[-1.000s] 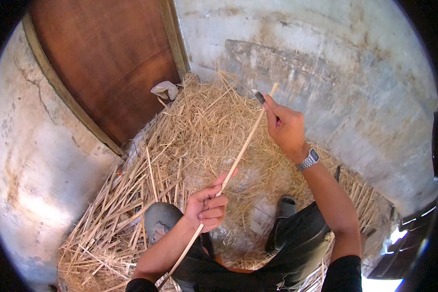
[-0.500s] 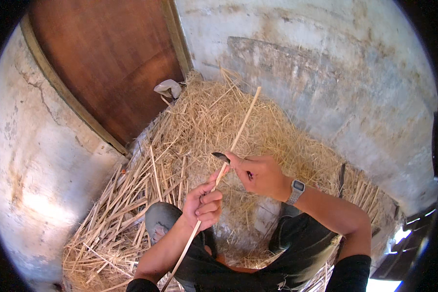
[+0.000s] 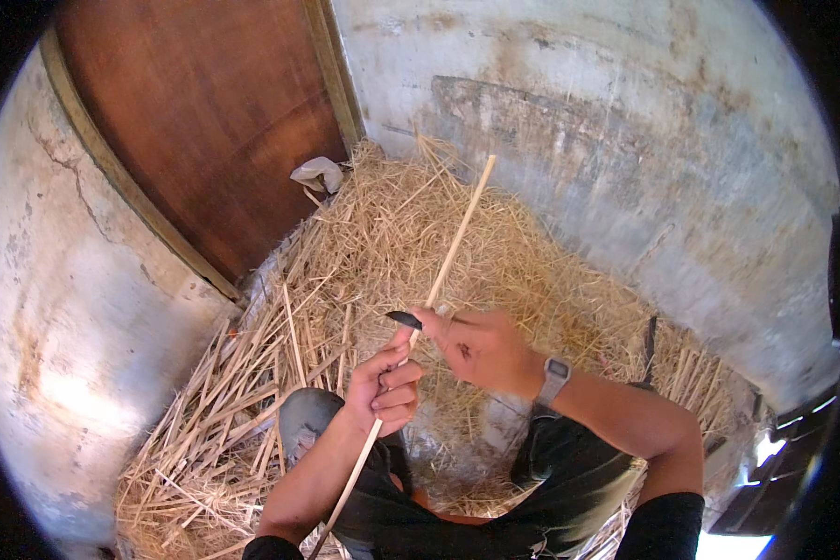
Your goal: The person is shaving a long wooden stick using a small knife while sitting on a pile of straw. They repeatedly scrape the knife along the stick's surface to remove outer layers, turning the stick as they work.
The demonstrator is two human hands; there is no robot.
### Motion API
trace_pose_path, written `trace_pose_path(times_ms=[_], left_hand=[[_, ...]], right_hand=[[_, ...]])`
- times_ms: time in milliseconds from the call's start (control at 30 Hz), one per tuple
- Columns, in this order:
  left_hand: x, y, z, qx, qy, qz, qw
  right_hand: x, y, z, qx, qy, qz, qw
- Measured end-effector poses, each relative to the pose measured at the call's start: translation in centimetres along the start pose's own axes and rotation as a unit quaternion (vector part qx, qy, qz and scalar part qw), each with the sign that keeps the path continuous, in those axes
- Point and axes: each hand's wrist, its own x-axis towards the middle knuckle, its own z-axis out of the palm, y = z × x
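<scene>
- Left hand (image 3: 383, 387): arm reaching up from the lower edge, grip curled round the stick (image 3: 462, 229), fingers near the blade.
- Right hand (image 3: 483, 347): elbow bent out to the right, forearm slanting inward, slightly blurred; grip pinching the knife (image 3: 403, 319), whose blade points left across the stick.
- Stick: slanting from between the legs to upper right, its top end over the shavings (image 3: 392, 233).
- Watch (image 3: 553, 378) on the right wrist.
- Loose strips (image 3: 219, 401) heaped at left.
- Bag (image 3: 317, 175) beside the door (image 3: 205, 121); stained wall (image 3: 607, 140) behind.
</scene>
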Motion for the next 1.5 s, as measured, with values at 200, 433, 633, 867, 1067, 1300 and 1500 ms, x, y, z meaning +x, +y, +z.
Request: trace_pose_path(times_ms=[200, 433, 633, 867, 1067, 1300, 1500], left_hand=[[-0.1, -0.7, 0.8, 0.073, -0.014, -0.052, 0.996], [-0.7, 0.0, -0.3, 0.091, 0.065, -0.011, 0.994], [0.0, -1.0, 0.6, 0.033, -0.069, -0.060, 0.995], [0.9, -2.3, 0.8, 0.211, 0.005, -0.077, 0.975], [0.7, -3.8, 0.2, 0.563, 0.075, 0.064, 0.821], [0.4, -3.2, 0.9, 0.461, 0.050, 0.035, 0.886], [0.2, -3.2, 2.0, 0.436, 0.086, 0.023, 0.895]], right_hand=[[2.8, 4.0, -2.0, -0.043, 0.116, 0.102, 0.987], [0.5, -2.3, 0.5, 0.080, 0.007, -0.016, 0.997], [3.0, 1.0, -2.2, 0.135, 0.110, 0.123, 0.977], [3.0, 4.6, -2.7, 0.275, 0.158, 0.211, 0.925], [3.0, 5.0, -5.6, 0.088, 0.117, 0.220, 0.965], [2.5, 8.0, -8.0, -0.113, 0.147, 0.127, 0.974], [2.2, 6.0, -6.9, -0.169, 0.134, 0.097, 0.972]])
